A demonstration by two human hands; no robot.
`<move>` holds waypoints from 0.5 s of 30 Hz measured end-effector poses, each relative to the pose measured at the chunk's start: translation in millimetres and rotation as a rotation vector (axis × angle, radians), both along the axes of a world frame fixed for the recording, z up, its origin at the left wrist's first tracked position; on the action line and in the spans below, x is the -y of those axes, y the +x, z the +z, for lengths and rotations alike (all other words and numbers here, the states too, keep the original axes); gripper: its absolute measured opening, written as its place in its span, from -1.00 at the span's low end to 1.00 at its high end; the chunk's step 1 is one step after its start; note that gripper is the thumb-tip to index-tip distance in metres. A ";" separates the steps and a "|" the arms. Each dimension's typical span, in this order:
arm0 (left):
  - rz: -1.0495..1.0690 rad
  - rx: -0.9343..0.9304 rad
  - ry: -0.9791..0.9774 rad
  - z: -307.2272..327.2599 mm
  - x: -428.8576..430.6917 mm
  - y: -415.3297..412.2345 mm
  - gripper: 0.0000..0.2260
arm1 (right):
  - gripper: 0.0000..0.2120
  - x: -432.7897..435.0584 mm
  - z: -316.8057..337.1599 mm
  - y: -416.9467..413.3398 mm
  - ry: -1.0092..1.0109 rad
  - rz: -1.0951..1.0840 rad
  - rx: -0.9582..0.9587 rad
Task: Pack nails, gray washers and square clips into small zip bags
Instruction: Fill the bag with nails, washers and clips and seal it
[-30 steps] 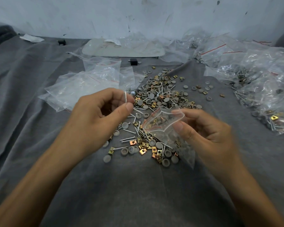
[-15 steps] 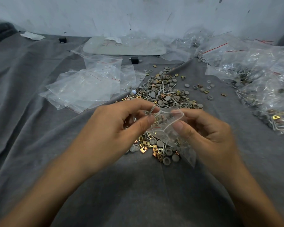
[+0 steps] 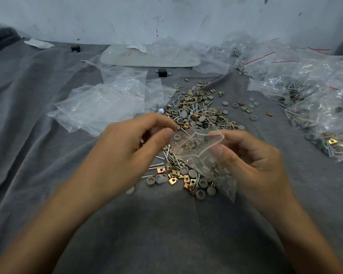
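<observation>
With the right hand [image 3: 251, 161] pinching the small zip bag [image 3: 198, 147] open over the loose pile [image 3: 194, 115] at the middle of the gray cloth [image 3: 166, 224], the left hand [image 3: 127, 151], fingertips curled at its mouth and possibly holding a part, should release only once well inside

My left hand [image 3: 127, 151] hides part of the loose pile [image 3: 196, 113]; whether its fingertips [image 3: 167, 133] pinch a nail, I can't tell. The filled bags [image 3: 325, 123] run off the right edge.
</observation>
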State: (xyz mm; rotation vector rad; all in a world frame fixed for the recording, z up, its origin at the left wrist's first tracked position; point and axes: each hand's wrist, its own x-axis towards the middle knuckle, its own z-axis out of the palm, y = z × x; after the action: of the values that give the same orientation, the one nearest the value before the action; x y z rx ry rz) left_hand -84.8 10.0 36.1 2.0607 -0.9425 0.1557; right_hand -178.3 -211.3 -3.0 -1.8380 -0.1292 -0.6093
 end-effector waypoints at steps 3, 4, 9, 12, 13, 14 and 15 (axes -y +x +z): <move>0.054 0.002 0.175 -2.5 -10.9 12.9 -0.85 | -0.80 0.5 1.1 -0.5 -0.010 -0.003 0.005; 0.055 -0.006 0.296 -4.3 -14.3 16.8 -0.86 | -0.80 0.8 1.1 -0.7 -0.012 0.001 0.002; 0.049 -0.005 0.753 -19.1 -16.8 25.0 -0.88 | -0.80 0.3 2.3 -0.7 -0.008 0.012 0.001; 0.047 -0.002 0.797 -26.7 -12.4 25.7 -0.86 | -0.80 0.0 3.6 -1.1 -0.006 0.009 0.004; 0.052 0.012 0.800 -29.5 -11.3 25.9 -0.87 | -0.80 0.1 3.7 -1.1 -0.006 0.008 0.004; 0.063 0.028 0.793 -31.6 -10.5 25.8 -0.89 | -0.80 0.3 3.7 -1.2 -0.005 0.007 0.005; 0.077 0.039 0.779 -33.4 -9.7 25.4 -0.91 | -0.80 0.3 3.6 -1.2 -0.004 0.007 0.006</move>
State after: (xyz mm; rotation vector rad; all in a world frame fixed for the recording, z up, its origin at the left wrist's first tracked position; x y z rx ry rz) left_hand -59.4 19.7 2.8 2.8122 -1.0494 -0.1626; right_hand -179.5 -211.6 0.6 -1.8392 -0.1415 -0.6099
